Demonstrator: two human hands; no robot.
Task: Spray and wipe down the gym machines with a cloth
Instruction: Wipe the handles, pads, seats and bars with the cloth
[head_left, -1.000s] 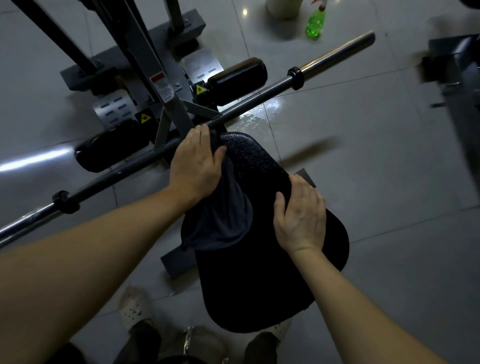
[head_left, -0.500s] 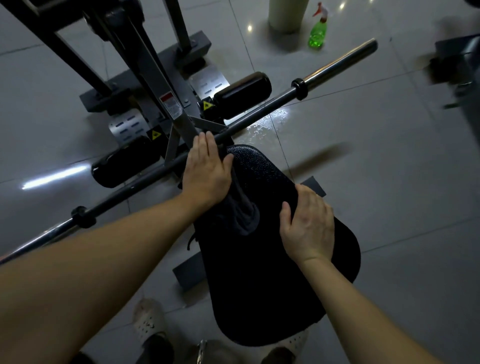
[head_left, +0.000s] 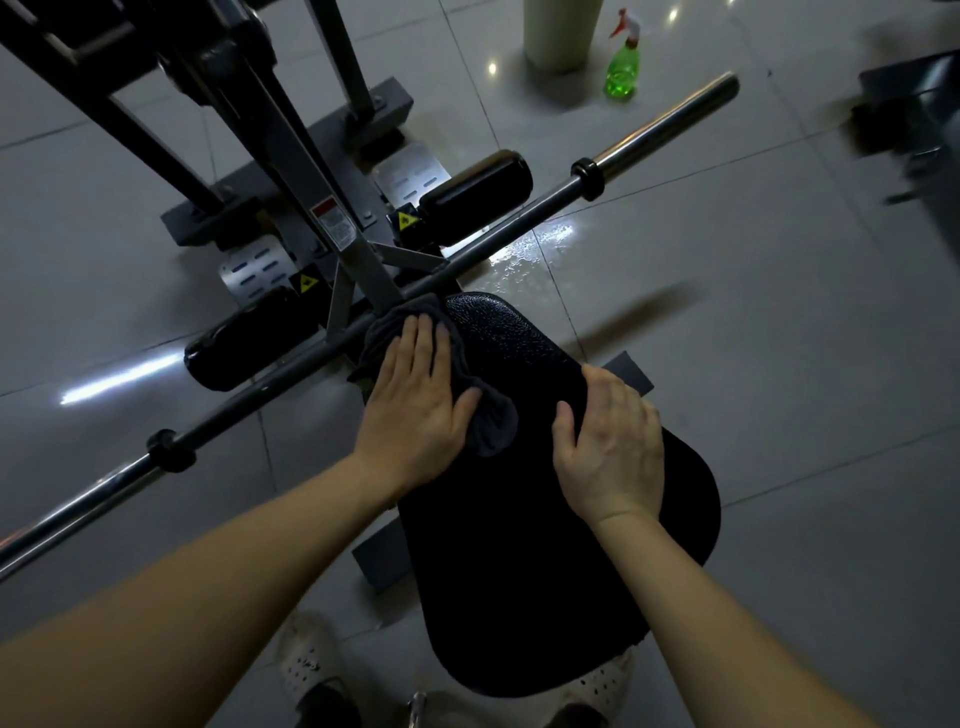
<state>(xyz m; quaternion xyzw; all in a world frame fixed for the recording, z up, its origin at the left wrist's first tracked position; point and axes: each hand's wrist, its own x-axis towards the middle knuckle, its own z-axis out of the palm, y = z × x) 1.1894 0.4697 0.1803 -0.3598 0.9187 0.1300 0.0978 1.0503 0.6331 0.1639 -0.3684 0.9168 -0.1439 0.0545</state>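
Observation:
A black padded seat (head_left: 530, 545) of a gym machine fills the lower middle of the head view. A dark grey cloth (head_left: 491, 423) lies bunched on the seat's far left edge. My left hand (head_left: 415, 400) presses flat on the cloth with straight fingers. My right hand (head_left: 610, 447) rests on the seat's right side, fingers bent over its edge. A long steel bar (head_left: 524, 223) crosses just beyond the seat. A green spray bottle (head_left: 621, 73) stands on the floor far off at the top.
The machine's grey frame (head_left: 311, 208) rises at the upper left, with two black roller pads (head_left: 475, 195) near its base. A pale cylinder (head_left: 561, 31) stands beside the bottle. Another dark machine (head_left: 919, 119) sits at the right edge. Wet droplets (head_left: 530, 249) shine on the tile floor.
My left hand has slid the cloth toward the seat's far end near the bar, and the cloth is more bunched. My right hand has stayed on the seat.

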